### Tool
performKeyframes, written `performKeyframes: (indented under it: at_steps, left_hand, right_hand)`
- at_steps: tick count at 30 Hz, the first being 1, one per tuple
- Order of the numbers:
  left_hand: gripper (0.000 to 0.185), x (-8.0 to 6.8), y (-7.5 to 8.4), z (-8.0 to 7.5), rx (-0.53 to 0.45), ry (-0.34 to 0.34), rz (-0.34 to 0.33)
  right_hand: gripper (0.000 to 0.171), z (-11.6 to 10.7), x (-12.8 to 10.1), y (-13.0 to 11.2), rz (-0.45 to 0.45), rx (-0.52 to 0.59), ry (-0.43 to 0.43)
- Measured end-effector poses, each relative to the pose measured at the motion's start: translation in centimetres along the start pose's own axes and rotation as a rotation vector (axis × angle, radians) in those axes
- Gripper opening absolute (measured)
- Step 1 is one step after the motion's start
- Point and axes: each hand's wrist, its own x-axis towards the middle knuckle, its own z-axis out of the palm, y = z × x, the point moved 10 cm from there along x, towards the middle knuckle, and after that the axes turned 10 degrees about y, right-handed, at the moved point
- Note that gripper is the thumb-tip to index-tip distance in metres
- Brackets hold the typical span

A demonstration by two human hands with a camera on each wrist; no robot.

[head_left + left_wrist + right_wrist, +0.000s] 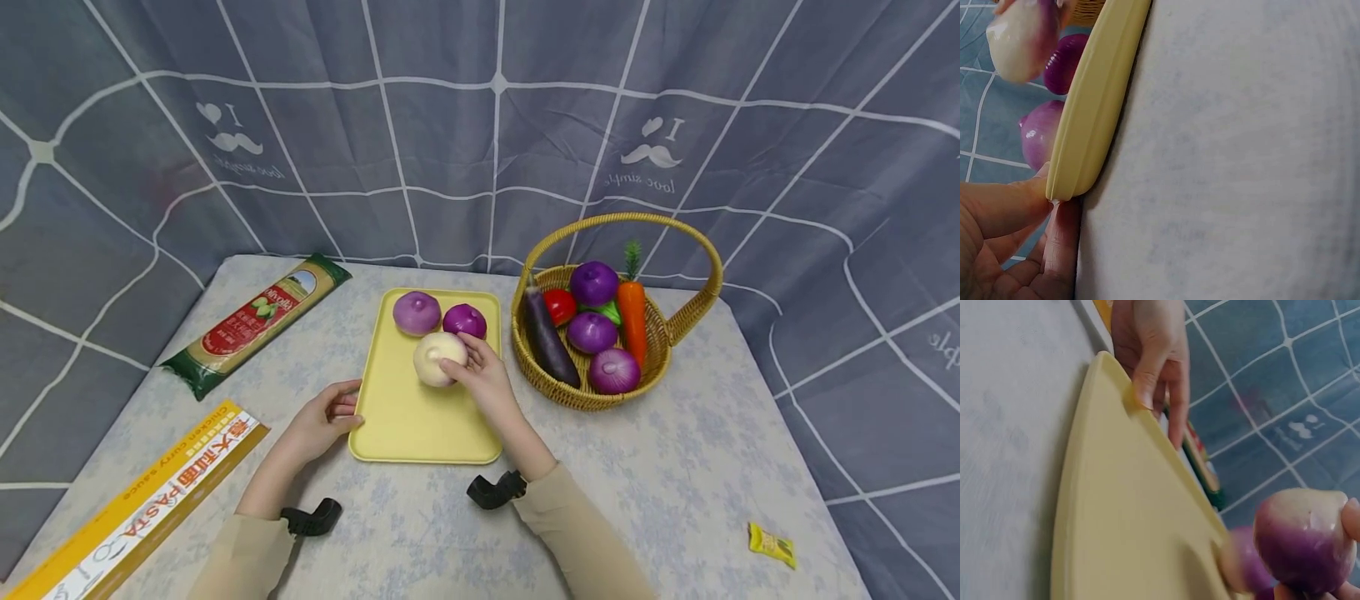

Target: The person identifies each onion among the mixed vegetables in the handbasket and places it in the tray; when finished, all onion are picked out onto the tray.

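In the head view my right hand (486,379) holds a white-and-purple turnip (435,360) above the yellow tray (420,429), thumb and fingers around its side. The right wrist view shows the turnip's purple half (1304,550). At the tray's left rim, my left hand (322,421) pinches the edge, with the thumb over the rim and the fingers outside it. Toward the tray's far end lie a pale purple turnip (417,313) and a smaller, deep purple onion (465,321).
Right of the tray stands a wicker basket (592,398) holding an eggplant (550,337), a carrot (633,321), a tomato (559,307) and several purple vegetables. To the left lie a green-ended pasta packet (255,325) and a pasta box (142,508). A small yellow wrapper (771,546) is at front right.
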Motion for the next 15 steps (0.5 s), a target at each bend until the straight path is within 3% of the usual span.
performKeyframes:
  at_steps: [15]
  left_hand:
    - [0.058, -0.1, 0.2, -0.1, 0.009, 0.011, 0.019]
  right_hand:
    - [0.062, 4.5, 1.1, 2.4, 0.057, -0.037, 0.013]
